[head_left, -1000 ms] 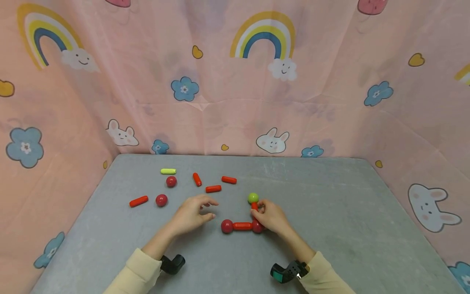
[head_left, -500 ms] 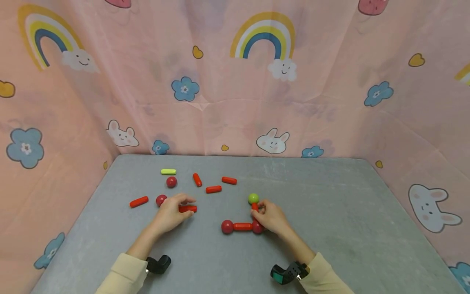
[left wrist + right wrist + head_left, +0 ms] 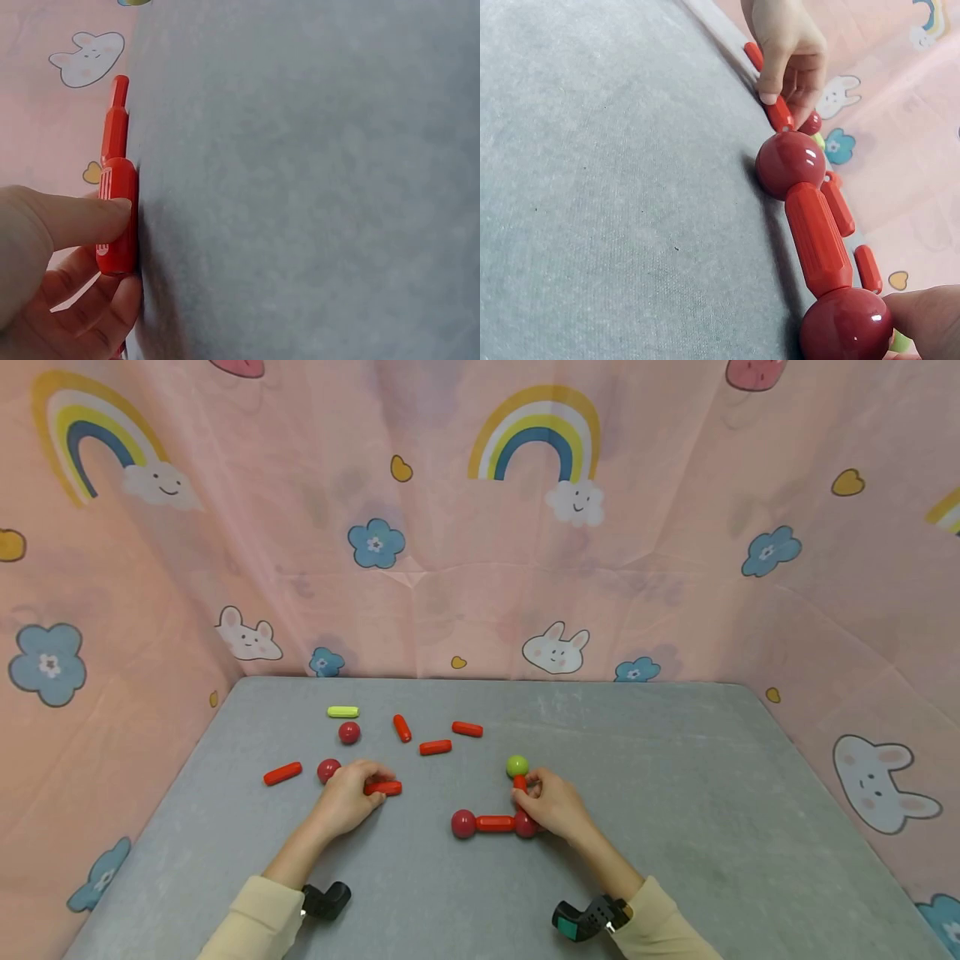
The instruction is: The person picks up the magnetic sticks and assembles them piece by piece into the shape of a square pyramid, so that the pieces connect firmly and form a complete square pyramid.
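My left hand (image 3: 348, 799) pinches a red rod (image 3: 386, 787) lying on the table; the left wrist view shows the thumb on the rod's side (image 3: 116, 225) with fingers beneath. An L-shaped joined piece lies in front of my right hand (image 3: 555, 802). Its near side is a red rod (image 3: 495, 823) between a left ball (image 3: 463, 824) and a corner ball (image 3: 525, 824), both dark red. From that corner another red rod (image 3: 521, 783) runs away to a green ball (image 3: 517, 766). My right thumb and fingers grip this second rod by the corner, partly hiding it.
Loose on the grey table (image 3: 712, 818) lie several red rods, one at far left (image 3: 282, 773) and others toward the back (image 3: 435, 747). A yellow-green rod (image 3: 342, 712) and two dark red balls, one farther back (image 3: 348, 732), one beside my left hand (image 3: 327, 770), lie left.
My left hand has moved left from near the joined piece to the loose red rod, and its thumb and fingers have closed on it. The right hand keeps its place.
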`<state>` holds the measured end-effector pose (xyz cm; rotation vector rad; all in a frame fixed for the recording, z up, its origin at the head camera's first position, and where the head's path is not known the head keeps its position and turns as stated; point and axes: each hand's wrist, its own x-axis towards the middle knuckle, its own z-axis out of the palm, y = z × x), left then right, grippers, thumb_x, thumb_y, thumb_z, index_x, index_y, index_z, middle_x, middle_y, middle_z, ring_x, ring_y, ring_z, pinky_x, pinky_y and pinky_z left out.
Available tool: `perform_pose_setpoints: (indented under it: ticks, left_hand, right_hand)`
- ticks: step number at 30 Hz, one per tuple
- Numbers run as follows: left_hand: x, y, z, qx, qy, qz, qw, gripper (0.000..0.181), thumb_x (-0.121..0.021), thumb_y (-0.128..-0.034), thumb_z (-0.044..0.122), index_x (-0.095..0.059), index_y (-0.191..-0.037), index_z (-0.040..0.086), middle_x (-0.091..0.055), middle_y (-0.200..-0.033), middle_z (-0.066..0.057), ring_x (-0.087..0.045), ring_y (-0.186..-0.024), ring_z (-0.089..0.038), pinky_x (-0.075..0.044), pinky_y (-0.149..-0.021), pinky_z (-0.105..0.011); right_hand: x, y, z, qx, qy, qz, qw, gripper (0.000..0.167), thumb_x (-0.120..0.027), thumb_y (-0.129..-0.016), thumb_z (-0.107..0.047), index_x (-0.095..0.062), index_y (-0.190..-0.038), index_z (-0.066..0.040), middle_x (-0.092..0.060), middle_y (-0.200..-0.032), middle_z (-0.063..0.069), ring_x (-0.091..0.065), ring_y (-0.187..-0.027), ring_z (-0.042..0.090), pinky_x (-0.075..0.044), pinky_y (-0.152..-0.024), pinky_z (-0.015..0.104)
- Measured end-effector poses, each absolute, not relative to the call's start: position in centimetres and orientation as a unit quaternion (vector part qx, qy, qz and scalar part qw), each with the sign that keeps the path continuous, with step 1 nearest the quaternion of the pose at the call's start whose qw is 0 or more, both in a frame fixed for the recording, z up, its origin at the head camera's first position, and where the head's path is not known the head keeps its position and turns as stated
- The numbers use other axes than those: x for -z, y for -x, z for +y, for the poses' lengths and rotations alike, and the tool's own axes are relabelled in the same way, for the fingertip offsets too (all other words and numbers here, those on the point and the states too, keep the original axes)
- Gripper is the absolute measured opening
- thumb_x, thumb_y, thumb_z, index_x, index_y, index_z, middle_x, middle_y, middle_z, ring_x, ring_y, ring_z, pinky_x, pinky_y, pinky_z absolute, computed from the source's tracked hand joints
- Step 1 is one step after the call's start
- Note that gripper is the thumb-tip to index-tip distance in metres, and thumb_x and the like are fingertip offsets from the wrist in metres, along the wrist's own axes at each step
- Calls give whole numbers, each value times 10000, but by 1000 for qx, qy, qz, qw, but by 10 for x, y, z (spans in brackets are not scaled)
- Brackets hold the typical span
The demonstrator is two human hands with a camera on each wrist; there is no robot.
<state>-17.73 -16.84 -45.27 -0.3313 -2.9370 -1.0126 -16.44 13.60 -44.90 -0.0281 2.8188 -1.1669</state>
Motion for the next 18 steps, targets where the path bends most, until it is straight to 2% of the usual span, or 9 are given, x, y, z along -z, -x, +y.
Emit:
perform_pose_setpoints:
  ticks: [7, 18]
  left_hand:
    - [451, 178, -165, 311, 116, -943, 9, 233, -717, -758, 36, -699, -980, 103, -640, -983, -59, -552, -883, -205, -473, -778, -402]
    - [438, 184, -143, 315, 149, -937, -9, 221, -717, -774, 69, -701, -969, 169, -627, -910, 26, -519, -782, -138, -456, -680, -274]
  right_hand:
    - [449, 164, 136, 387, 7, 921, 49, 292, -654, -820, -202, -582, -990, 25, -545, -693, 22, -456, -512, 99, -365, -449, 236]
    - [449, 164, 135, 388, 6, 920, 52, 294, -653, -820, -196, -579, -995, 29, -546, -688, 21, -456, -503, 97, -363, -449, 236]
